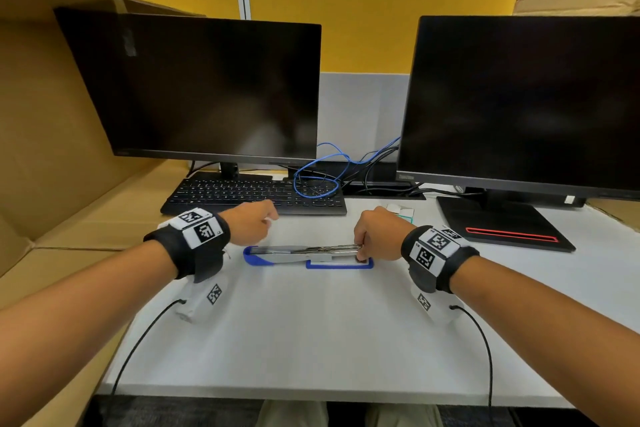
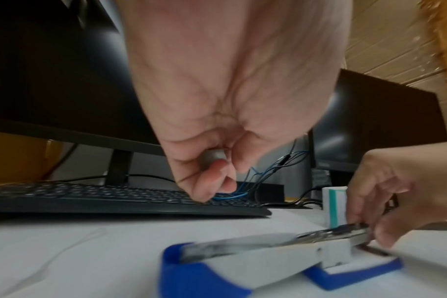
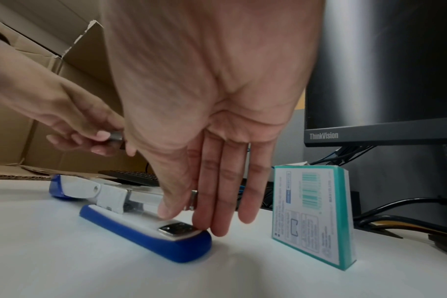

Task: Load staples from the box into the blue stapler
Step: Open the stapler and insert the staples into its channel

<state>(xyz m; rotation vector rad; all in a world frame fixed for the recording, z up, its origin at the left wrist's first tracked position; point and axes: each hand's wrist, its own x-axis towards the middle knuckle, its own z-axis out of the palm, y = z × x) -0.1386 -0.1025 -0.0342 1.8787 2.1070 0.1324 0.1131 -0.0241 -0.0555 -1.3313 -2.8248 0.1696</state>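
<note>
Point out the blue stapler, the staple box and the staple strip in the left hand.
blue stapler (image 3: 151, 243): right wrist view, on the blue edge of its base.
staple box (image 3: 306, 211): right wrist view, on its printed back face.
staple strip (image 2: 213, 156): left wrist view, on the grey end showing between the left hand's fingers.

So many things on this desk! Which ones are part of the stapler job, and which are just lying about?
Part of the job:
- blue stapler, opened flat
- staple box
- strip of staples pinched in the left hand
- right hand gripping the stapler's front end

Just lying about:
- keyboard
- two monitors
- blue cable
</note>
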